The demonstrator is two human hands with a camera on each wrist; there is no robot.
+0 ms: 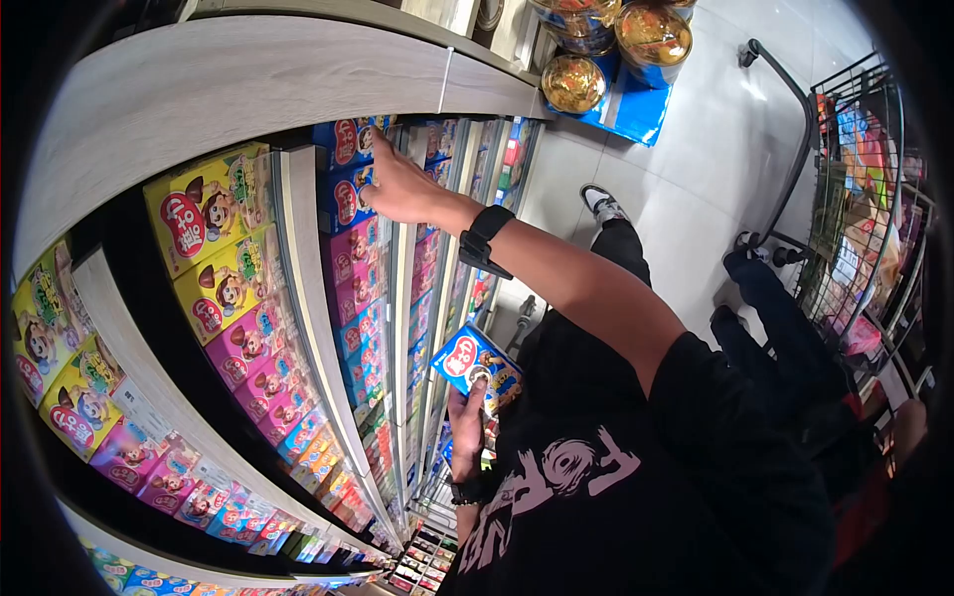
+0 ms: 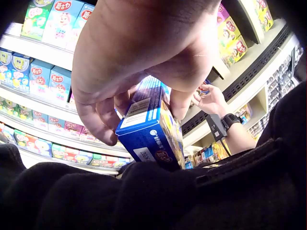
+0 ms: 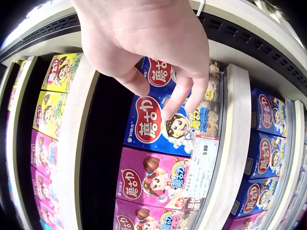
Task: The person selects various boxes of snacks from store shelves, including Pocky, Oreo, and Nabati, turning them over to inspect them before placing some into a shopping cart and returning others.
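In the head view, my left hand [image 1: 465,429] grips a blue snack box [image 1: 465,356] with a red-and-white logo, low in front of my body. The left wrist view shows this blue box [image 2: 144,115] from its end, thumb on one side and fingers on the other. My right hand [image 1: 405,187] reaches up to the top shelf. Seen from the right wrist, the right hand [image 3: 148,43] hangs over two blue boxes of the same kind, thumb and fingers spread apart. Its fingertips overlap the front of the lower blue box [image 3: 158,127].
Pink boxes [image 3: 151,179] follow the blue ones along the shelf, with a price tag [image 3: 202,165] on the shelf edge. Yellow boxes [image 1: 209,209] fill another shelf. Gold-lidded tubs [image 1: 651,45] stand at the aisle end. To the right are a loaded wire cart [image 1: 855,199] and another person's legs [image 1: 785,318].
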